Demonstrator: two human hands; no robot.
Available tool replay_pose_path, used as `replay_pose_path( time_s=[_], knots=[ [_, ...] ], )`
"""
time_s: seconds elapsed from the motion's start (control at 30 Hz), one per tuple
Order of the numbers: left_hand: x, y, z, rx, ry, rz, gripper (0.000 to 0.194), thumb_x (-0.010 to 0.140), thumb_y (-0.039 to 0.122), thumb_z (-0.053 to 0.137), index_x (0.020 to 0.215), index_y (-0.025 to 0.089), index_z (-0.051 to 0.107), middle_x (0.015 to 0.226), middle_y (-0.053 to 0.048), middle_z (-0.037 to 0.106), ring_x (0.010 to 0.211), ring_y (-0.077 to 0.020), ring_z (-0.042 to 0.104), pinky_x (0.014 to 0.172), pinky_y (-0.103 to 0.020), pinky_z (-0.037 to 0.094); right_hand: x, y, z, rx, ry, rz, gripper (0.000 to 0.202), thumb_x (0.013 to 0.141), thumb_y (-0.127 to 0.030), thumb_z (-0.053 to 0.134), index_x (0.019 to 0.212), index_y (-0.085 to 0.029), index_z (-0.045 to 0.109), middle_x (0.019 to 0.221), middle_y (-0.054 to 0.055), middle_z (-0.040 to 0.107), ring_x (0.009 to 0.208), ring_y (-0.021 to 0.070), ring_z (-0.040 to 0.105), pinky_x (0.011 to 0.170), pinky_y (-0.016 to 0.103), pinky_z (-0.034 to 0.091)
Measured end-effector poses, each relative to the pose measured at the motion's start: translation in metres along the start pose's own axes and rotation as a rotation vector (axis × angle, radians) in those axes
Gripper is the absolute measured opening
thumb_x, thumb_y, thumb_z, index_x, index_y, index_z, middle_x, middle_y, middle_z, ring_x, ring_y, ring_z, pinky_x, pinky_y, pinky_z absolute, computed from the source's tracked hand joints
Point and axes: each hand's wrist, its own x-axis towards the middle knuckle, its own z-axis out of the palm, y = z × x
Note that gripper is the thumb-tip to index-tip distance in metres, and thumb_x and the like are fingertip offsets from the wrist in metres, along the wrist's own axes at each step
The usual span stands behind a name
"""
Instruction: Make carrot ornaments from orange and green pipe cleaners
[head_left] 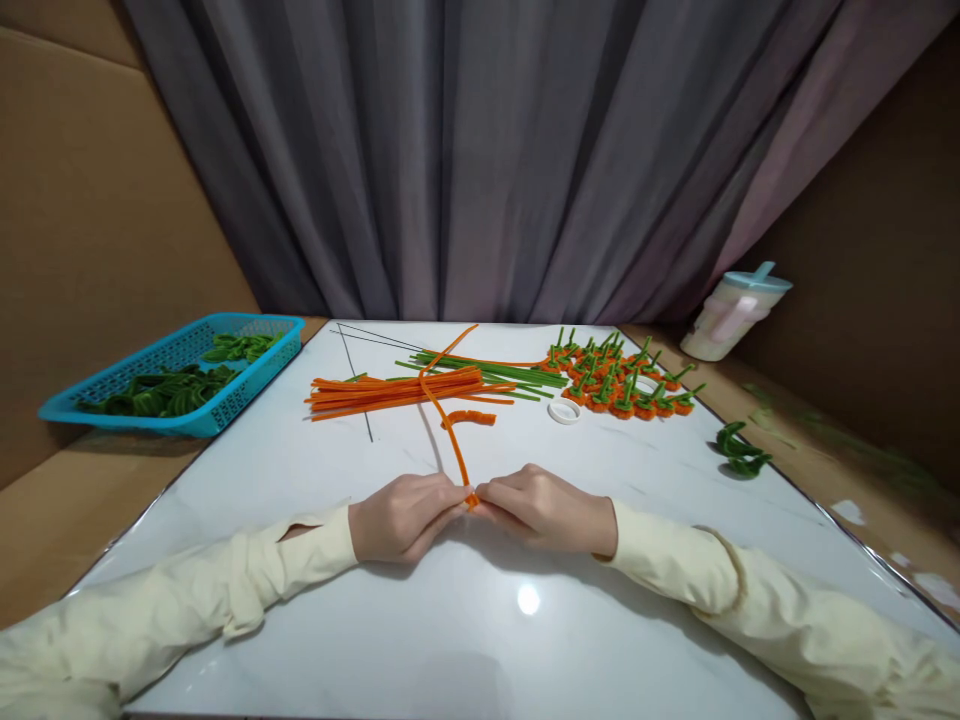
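My left hand [411, 515] and my right hand [546, 508] meet near the middle of the white table [315, 640]. Both pinch the near end of an orange pipe cleaner [455, 445], which is bent into a small fold between the fingertips. Its long free part rises away from me and crosses over a bundle of orange pipe cleaners [375, 392]. A short, curved orange piece [472, 417] lies just beyond my hands. Green pipe cleaners [510, 375] are spread behind the orange bundle.
Many orange-and-green pieces [622, 385] stand at the back right, beside a white ring [564, 410]. Curled green pieces [741, 450] lie at the right edge. A blue basket [217, 400] holding green pieces is at left; a lidded cup [724, 320] stands back right. Thin dark rods [356, 380] lie back left.
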Motion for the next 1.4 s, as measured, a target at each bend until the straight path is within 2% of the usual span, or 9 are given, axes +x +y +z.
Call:
replay_pose_path(
  time_s=[0.17, 0.3, 0.43, 0.57, 0.67, 0.87, 1.0, 1.23, 1.4],
  knots=[
    [0.002, 0.000, 0.002, 0.016, 0.014, -0.007, 0.025, 0.085, 0.008, 0.041, 0.109, 0.010, 0.045, 0.077, -0.011, 0.065, 0.070, -0.0180, 0.061, 0.060, -0.029, 0.052, 0.000, 0.004, 0.008, 0.041, 0.045, 0.073, 0.033, 0.093, -0.032, 0.030, 0.074, -0.016, 0.052, 0.061, 0.003, 0.052, 0.050, 0.0101, 0.036, 0.049, 0.023, 0.028],
    [0.000, -0.003, 0.004, 0.073, -0.016, 0.082, 0.032, 0.084, 0.007, 0.037, 0.116, 0.008, 0.041, 0.078, -0.013, 0.065, 0.073, -0.0196, 0.062, 0.061, -0.029, 0.053, 0.004, 0.002, 0.007, 0.249, 0.047, 0.192, 0.032, 0.090, -0.036, 0.039, 0.069, -0.016, 0.054, 0.057, 0.000, 0.048, 0.049, 0.0084, 0.035, 0.050, 0.021, 0.029],
    [-0.001, -0.005, 0.005, 0.121, -0.047, 0.145, 0.033, 0.086, 0.012, 0.035, 0.118, 0.006, 0.040, 0.078, -0.015, 0.065, 0.072, -0.0207, 0.063, 0.059, -0.031, 0.053, 0.009, 0.000, -0.003, 0.508, -0.068, 0.344, 0.041, 0.071, -0.052, 0.062, 0.060, -0.014, 0.055, 0.048, -0.006, 0.034, 0.048, 0.0059, 0.025, 0.045, 0.020, 0.024],
    [0.001, -0.004, 0.005, 0.182, -0.040, 0.217, 0.027, 0.088, 0.012, 0.034, 0.112, 0.005, 0.044, 0.073, -0.014, 0.065, 0.069, -0.0202, 0.063, 0.060, -0.032, 0.054, 0.011, 0.000, -0.007, 0.754, -0.191, 0.500, 0.046, 0.065, -0.058, 0.064, 0.063, -0.012, 0.059, 0.050, -0.005, 0.046, 0.049, 0.0060, 0.034, 0.044, 0.019, 0.026],
    [0.003, -0.003, 0.004, 0.213, -0.033, 0.268, 0.023, 0.088, 0.011, 0.035, 0.106, 0.003, 0.047, 0.071, -0.014, 0.066, 0.066, -0.0199, 0.063, 0.060, -0.031, 0.054, 0.010, -0.001, -0.005, 0.790, -0.205, 0.549, 0.045, 0.065, -0.056, 0.066, 0.061, -0.012, 0.059, 0.050, -0.003, 0.051, 0.047, 0.0059, 0.037, 0.044, 0.018, 0.027],
    [0.006, -0.001, 0.003, 0.288, -0.031, 0.348, 0.017, 0.086, 0.010, 0.041, 0.098, 0.002, 0.051, 0.069, -0.014, 0.066, 0.063, -0.0201, 0.063, 0.060, -0.032, 0.055, 0.010, -0.005, -0.004, 0.747, -0.182, 0.557, 0.039, 0.065, -0.048, 0.068, 0.058, -0.012, 0.057, 0.047, -0.004, 0.049, 0.046, 0.0052, 0.033, 0.042, 0.018, 0.026],
    [0.005, -0.001, 0.004, 0.290, -0.032, 0.330, 0.017, 0.085, 0.008, 0.041, 0.098, 0.002, 0.051, 0.068, -0.014, 0.066, 0.063, -0.0201, 0.062, 0.059, -0.032, 0.055, 0.010, -0.009, -0.003, 0.671, -0.139, 0.534, 0.034, 0.071, -0.039, 0.062, 0.053, -0.012, 0.054, 0.045, -0.005, 0.039, 0.048, 0.0054, 0.029, 0.042, 0.018, 0.024],
    [0.000, -0.002, 0.005, 0.261, -0.036, 0.270, 0.021, 0.083, 0.004, 0.038, 0.100, 0.002, 0.049, 0.071, -0.015, 0.065, 0.065, -0.0210, 0.062, 0.059, -0.033, 0.054, 0.010, -0.015, 0.000, 0.529, 0.016, 0.447, 0.034, 0.070, -0.017, 0.050, 0.045, -0.015, 0.026, 0.052, -0.007, 0.013, 0.051, 0.0055, 0.015, 0.041, 0.020, 0.014],
    [0.005, 0.002, 0.005, 0.202, -0.018, 0.198, 0.020, 0.083, 0.011, 0.045, 0.100, 0.002, 0.049, 0.072, -0.015, 0.064, 0.067, -0.0215, 0.061, 0.057, -0.032, 0.053, 0.009, -0.014, 0.005, 0.356, 0.118, 0.289, 0.031, 0.070, -0.010, 0.046, 0.049, -0.016, 0.024, 0.048, -0.007, 0.020, 0.046, 0.0042, 0.019, 0.044, 0.019, 0.018]
  ],
)
